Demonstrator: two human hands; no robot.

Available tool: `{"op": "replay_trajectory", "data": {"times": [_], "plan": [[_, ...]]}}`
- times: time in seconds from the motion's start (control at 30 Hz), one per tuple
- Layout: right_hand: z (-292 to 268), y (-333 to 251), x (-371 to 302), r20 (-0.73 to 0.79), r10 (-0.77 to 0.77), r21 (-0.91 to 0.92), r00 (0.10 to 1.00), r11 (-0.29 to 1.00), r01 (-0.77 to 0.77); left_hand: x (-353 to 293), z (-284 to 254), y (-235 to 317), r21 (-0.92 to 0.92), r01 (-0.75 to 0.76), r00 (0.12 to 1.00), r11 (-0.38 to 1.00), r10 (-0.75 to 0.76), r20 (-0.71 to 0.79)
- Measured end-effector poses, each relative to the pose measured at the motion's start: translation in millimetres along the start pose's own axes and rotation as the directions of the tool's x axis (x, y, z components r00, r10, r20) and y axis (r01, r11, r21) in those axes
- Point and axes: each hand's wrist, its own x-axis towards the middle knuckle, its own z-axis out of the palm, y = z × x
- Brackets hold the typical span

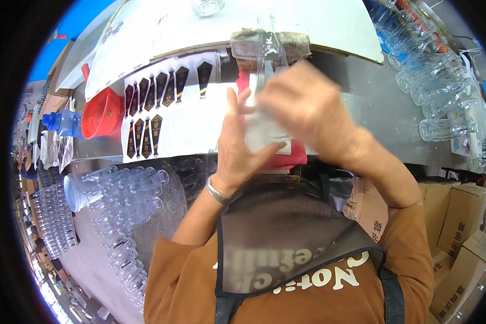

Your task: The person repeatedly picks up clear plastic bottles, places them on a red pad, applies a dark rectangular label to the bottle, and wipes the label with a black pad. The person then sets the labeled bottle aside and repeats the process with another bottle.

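A clear glass bottle lies with its neck pointing away from me, propped on a rolled grey cloth. Red cloth shows beneath its near end. My left hand, a metal bangle at its wrist, is beside the bottle's near part, fingers raised and spread, thumb stretched out below. Over the bottle's body, my right hand is curled and smeared by motion. Something whitish and blurred shows between the hands; I cannot make out what it is, and the right fingertips are hidden.
To the left lies a white sheet with several dark, tie-shaped labels. Beyond it are a red plastic container and a blue bottle. Glass bottles stand at lower left and far right; cardboard boxes fill the lower right.
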Motion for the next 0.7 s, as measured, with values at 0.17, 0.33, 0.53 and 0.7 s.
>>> {"op": "replay_trajectory", "data": {"times": [0.17, 0.33, 0.53, 0.7], "plan": [[8.9, 52.5, 16.5, 0.008, 0.182, 0.099, 0.983, 0.978, -0.182, -4.0, 4.4, 4.0, -0.006, 0.061, 0.998, 0.998, -0.061, 0.022], [5.7, 9.7, -3.9, -0.008, -0.097, 0.179, 0.995, 0.979, 0.097, -1.9, 2.4, -4.5, -0.123, 0.106, 0.994, 0.987, -0.102, 0.041], [2.8, 53.8, -2.3, -0.067, 0.169, 0.266, 0.983, 0.953, -0.146, -8.8, -2.5, -10.5, -0.233, 0.2, 0.979, 0.952, -0.187, 0.08], [0.2, 34.1, -26.2, -0.005, 0.187, 0.491, 0.982, 0.857, -0.16, -13.1, -10.8, -23.6, -0.221, 0.23, 0.963, 0.948, -0.189, 0.19]]}}
